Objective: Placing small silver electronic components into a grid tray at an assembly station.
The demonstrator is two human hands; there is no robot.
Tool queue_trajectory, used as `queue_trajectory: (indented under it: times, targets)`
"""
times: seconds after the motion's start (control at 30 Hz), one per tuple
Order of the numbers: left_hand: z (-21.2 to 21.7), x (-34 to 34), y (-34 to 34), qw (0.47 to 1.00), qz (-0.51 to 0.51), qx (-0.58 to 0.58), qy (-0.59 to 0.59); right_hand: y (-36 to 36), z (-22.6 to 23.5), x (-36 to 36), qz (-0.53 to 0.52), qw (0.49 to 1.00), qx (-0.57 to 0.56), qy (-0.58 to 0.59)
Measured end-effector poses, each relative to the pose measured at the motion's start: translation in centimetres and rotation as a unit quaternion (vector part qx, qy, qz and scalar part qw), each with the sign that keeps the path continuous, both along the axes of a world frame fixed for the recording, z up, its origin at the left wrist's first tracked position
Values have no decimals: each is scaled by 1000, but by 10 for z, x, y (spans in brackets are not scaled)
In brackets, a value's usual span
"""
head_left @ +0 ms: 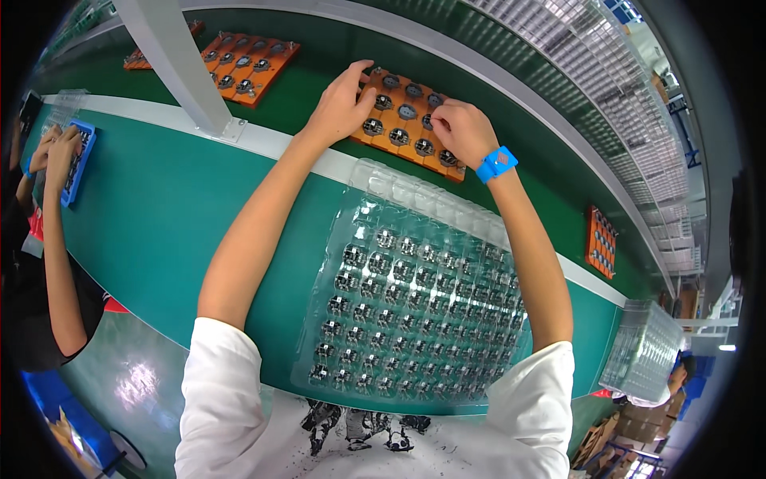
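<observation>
An orange fixture plate (pixel 388 137) with rows of small round dark parts lies on the dark green strip beyond the table. My left hand (pixel 345 104) grips its left end, thumb and forefinger around the edge. Over the plate's right side, my right hand (pixel 467 132) is closed with the fingertips pinched low among the parts; whatever is between them is hidden. A blue wristband (pixel 496 164) circles my right wrist. Directly in front of me, a clear plastic blister tray (pixel 315 319) holds many small black-and-metal parts in its pockets.
More orange plates (pixel 271 68) sit along the strip at far left, and another plate (pixel 601 242) at right. A grey post (pixel 171 64) rises at left. Stacked clear trays (pixel 642 351) stand at right. At far left, a co-worker's hands (pixel 60 152) work over a blue tray (pixel 78 168).
</observation>
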State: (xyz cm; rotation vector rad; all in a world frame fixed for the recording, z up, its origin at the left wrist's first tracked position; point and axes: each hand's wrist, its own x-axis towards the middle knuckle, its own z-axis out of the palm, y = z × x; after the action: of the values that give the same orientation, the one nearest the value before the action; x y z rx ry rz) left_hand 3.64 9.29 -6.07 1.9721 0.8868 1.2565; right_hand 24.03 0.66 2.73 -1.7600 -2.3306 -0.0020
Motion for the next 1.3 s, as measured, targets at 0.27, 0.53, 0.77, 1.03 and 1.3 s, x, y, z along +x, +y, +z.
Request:
queue_trajectory:
  times: [0.27, 0.53, 0.77, 1.03, 1.3]
  targets:
    - [6, -1, 2, 998, -8, -51, -21, 8, -9, 8, 19, 998, -10, 61]
    - [30, 1, -12, 962, 20, 232, 141, 9, -22, -8, -67, 976, 205, -11]
    - [19, 14, -22, 920, 41, 248, 300, 5, -54, -42, -125, 985, 101, -55]
    - [16, -2, -10, 905, 22, 188, 381, 17, -61, -58, -144, 983, 113, -37]
    - [71, -44, -22, 979, 11, 149, 136, -32, 43, -23, 25, 976, 214, 0]
